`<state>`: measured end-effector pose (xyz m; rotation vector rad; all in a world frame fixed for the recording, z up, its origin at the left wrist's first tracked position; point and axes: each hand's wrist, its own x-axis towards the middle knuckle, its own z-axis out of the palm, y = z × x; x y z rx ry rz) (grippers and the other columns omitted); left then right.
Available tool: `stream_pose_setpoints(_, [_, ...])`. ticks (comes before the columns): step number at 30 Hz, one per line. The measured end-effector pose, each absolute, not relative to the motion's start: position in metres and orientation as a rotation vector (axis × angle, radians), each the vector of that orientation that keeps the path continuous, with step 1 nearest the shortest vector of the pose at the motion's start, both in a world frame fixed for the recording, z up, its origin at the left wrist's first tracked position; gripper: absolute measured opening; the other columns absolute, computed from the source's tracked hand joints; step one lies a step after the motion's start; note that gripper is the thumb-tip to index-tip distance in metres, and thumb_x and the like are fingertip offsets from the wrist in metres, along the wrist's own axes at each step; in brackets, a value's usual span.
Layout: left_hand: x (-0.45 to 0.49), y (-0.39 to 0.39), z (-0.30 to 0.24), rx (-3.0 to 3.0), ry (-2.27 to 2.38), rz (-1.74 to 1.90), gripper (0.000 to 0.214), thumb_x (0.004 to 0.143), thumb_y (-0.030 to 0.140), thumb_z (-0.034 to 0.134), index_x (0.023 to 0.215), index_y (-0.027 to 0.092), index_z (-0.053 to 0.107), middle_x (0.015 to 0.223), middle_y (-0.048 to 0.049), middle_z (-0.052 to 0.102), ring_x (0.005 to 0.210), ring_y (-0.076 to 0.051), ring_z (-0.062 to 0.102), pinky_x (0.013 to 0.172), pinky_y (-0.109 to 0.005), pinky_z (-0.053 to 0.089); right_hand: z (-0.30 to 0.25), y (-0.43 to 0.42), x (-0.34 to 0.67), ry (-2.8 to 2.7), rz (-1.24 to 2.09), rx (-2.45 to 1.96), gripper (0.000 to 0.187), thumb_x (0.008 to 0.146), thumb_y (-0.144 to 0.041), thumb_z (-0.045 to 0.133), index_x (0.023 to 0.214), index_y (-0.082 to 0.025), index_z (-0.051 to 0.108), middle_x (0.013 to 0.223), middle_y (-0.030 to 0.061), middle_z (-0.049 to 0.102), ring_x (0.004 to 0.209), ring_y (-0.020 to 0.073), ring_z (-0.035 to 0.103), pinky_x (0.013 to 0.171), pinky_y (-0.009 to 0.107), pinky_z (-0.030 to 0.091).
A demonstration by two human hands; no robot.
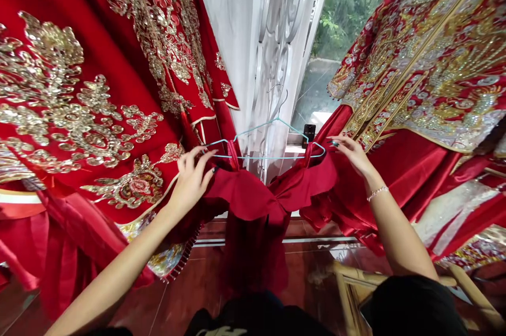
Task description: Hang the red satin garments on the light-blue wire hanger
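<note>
A dark red dress with a ruffled neckline hangs by its shoulder straps from a light blue wire hanger in front of me. At the hanger's left end is my left hand, its fingers stretched out and apart over the hanger tip and the ruffle's edge. My right hand is just beyond the hanger's right end, next to the ruffle. Its fingers reach inward, loosely extended, and I see nothing held in them. What the hanger's hook rests on cannot be made out.
Red garments with gold sequin embroidery crowd the left side. An embroidered red jacket hangs at the right. Behind are a white scrollwork grille, a window and a phone. A bamboo-like chair stands low right on the red tiled floor.
</note>
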<state>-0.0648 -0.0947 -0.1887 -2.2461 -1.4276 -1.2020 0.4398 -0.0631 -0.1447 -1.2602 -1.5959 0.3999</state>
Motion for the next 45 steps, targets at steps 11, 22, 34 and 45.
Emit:
stream_pose_setpoints(11, [-0.096,-0.089,-0.158,-3.134,-1.163,-0.272,0.026,0.102,0.035,0.044,0.102,0.019,0.065,0.104,-0.0078,0.069,0.088,-0.019,0.068,0.078,-0.028,0.051,-0.136,-0.005,0.324,-2.079,0.076,-1.085,0.062,0.084,-0.036,0.063,0.143,-0.023,0.050,0.124,0.0111,0.068,0.114,0.0281,0.064,0.106,0.050,0.047])
stream_pose_setpoints(22, [-0.083,-0.031,-0.045,-3.265,-0.950,0.208,0.022,0.088,0.028,0.069,0.069,0.017,0.066,0.062,0.0001,0.064,0.054,-0.011,0.048,0.059,-0.023,0.037,-0.139,0.000,0.322,-2.051,-0.378,-1.257,0.046,0.093,-0.025,0.040,0.133,-0.020,0.063,0.101,0.0125,0.074,0.097,0.0297,0.069,0.079,0.040,0.054])
stream_pose_setpoints(34, [-0.088,-0.024,-0.054,-3.256,-0.911,-0.027,0.033,0.090,0.046,0.059,0.069,0.022,0.067,0.072,-0.0050,0.070,0.061,-0.017,0.060,0.063,-0.028,0.047,-0.165,-0.017,0.411,-1.845,0.398,-1.575,0.047,0.075,-0.026,0.063,0.122,-0.023,0.060,0.112,0.0065,0.071,0.104,0.0236,0.067,0.101,0.045,0.052])
stream_pose_setpoints(45, [-0.082,-0.019,-0.049,-3.231,-0.855,0.055,0.034,0.091,0.045,0.056,0.067,0.023,0.065,0.070,-0.0059,0.070,0.062,-0.017,0.061,0.064,-0.029,0.048,-0.098,-0.022,0.417,-1.882,-0.085,-2.171,0.013,0.072,-0.020,0.066,0.079,-0.017,0.076,0.080,0.0156,0.075,0.097,0.0363,0.073,0.089,0.048,0.054])
